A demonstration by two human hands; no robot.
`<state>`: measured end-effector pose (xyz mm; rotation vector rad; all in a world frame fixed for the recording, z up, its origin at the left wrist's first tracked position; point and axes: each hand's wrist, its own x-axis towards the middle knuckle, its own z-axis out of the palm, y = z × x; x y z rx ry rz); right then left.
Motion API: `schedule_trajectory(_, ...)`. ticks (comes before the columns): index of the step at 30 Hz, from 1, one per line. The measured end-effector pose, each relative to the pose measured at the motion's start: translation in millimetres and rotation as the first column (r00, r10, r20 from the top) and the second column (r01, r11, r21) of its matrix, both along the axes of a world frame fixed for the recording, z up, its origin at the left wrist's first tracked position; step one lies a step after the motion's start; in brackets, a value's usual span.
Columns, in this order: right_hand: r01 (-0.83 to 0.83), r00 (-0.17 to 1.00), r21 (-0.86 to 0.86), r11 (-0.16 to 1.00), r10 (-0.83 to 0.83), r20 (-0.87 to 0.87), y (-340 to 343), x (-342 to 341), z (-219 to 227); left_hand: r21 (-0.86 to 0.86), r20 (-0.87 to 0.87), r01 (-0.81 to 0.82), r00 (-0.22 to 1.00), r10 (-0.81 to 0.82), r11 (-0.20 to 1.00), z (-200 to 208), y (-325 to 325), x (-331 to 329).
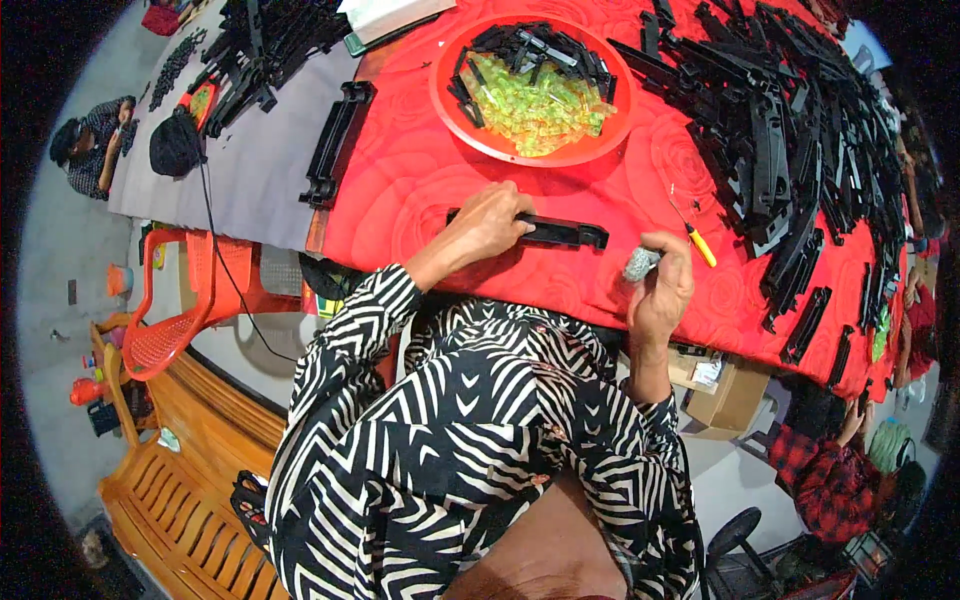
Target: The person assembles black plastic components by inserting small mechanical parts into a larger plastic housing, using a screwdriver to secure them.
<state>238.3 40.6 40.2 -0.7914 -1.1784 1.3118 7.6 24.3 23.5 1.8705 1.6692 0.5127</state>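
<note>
My left hand [490,222] is closed on a long black plastic part [565,233], pressing it against the red cloth. The right end of this part sticks out past my fingers. Just to its right, my right hand [664,290] has its fingers curled round a small grey speckled lump [640,264], whose exact kind I cannot make out. A thin tool with a yellow handle [703,247] lies on the cloth right of that hand. Beyond my hands stands a red basin [545,160], holding yellow-green translucent pieces [540,112] and black parts [535,45].
A large heap of black plastic parts [780,140] covers the table's right side. One black part [336,145] lies at the left edge of the red cloth [400,190]. More black parts [262,55] sit on the grey surface. A red chair [205,300] and wooden bench [190,500] stand left.
</note>
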Motion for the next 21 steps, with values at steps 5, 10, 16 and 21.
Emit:
schedule_trajectory(5,-0.043,0.995,-0.165,0.985,0.026,-0.100,11.9,-9.9,-5.3,0.044,0.083,-0.075,0.994,0.071,0.996,-15.9,12.7,1.4)
schedule_trajectory(10,-0.075,0.956,-0.182,0.980,0.018,-0.294,33.3,-33.1,-15.1,-0.005,0.059,-0.164,0.985,0.164,0.986,-11.4,16.3,4.4)
schedule_trajectory(16,-0.149,0.919,-0.207,0.967,0.058,-0.390,42.9,-59.3,-19.5,-0.155,0.250,-0.209,0.937,0.243,0.966,-17.6,20.2,-2.9)
schedule_trajectory(21,-0.168,0.933,-0.175,0.970,0.100,-0.346,38.0,-73.3,-27.2,-0.161,0.210,-0.142,0.962,0.175,0.977,-13.8,20.5,-3.5)
